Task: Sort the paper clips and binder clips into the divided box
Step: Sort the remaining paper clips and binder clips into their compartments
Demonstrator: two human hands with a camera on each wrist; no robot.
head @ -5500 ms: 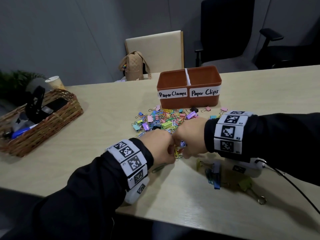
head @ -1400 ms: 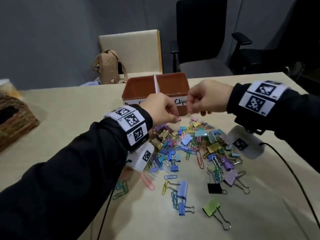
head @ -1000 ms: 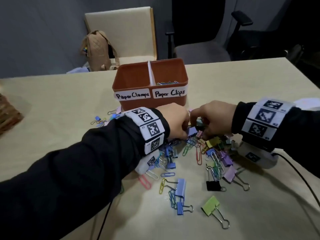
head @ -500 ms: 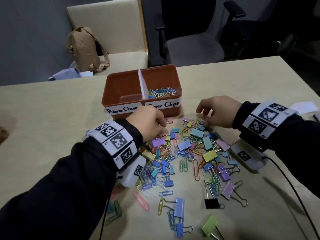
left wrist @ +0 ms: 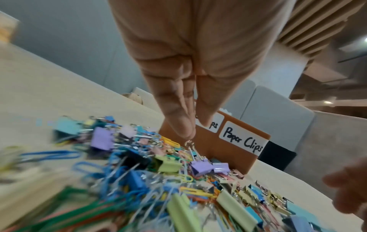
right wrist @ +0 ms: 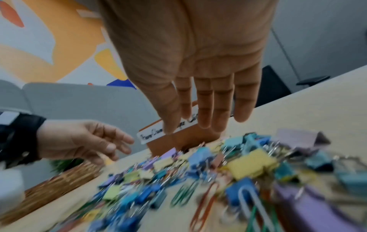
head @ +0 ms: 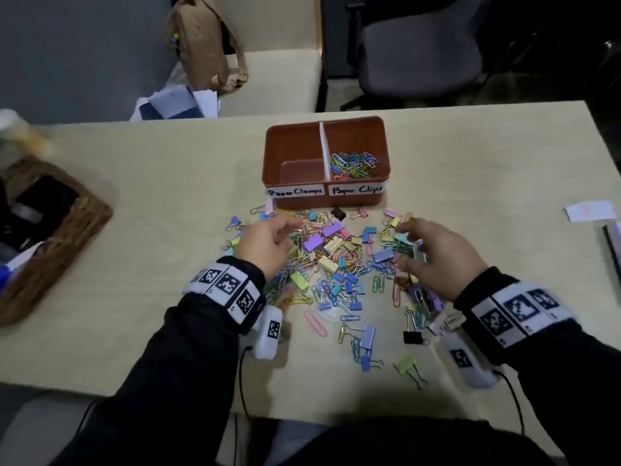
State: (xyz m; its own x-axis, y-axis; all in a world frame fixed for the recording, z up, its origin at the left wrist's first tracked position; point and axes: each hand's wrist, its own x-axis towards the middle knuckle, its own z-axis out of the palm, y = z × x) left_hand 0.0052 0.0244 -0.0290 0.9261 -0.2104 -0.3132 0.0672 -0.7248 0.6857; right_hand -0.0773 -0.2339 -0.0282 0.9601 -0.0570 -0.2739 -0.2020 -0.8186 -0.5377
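The orange divided box [head: 356, 124] stands past the pile. Its left compartment, labelled Paper Clamps, is bare. The right compartment, labelled Paper Clips, holds several coloured paper clips [head: 353, 165]. A mixed pile of binder clips and paper clips [head: 336, 260] is spread on the table in front of it. My left hand [head: 289, 234] hovers over the pile's left side, fingers relaxed, holding nothing. My right hand [head: 408, 245] hovers over the right side, also empty. In the wrist views the left fingers [left wrist: 178, 119] and right fingers [right wrist: 204, 113] are straight above the clips.
A wicker basket [head: 70, 240] sits at the table's left edge. A white paper slip [head: 589, 210] lies at the far right. Stray clips reach toward me, among them a black binder clip [head: 412, 337] and a green one [head: 405, 361]. Chairs and a bag [head: 205, 45] stand beyond the table.
Both hands have pulled back from the box front to over the pile, and their fingers have loosened. The head view has tilted down, so the inside of the box shows.
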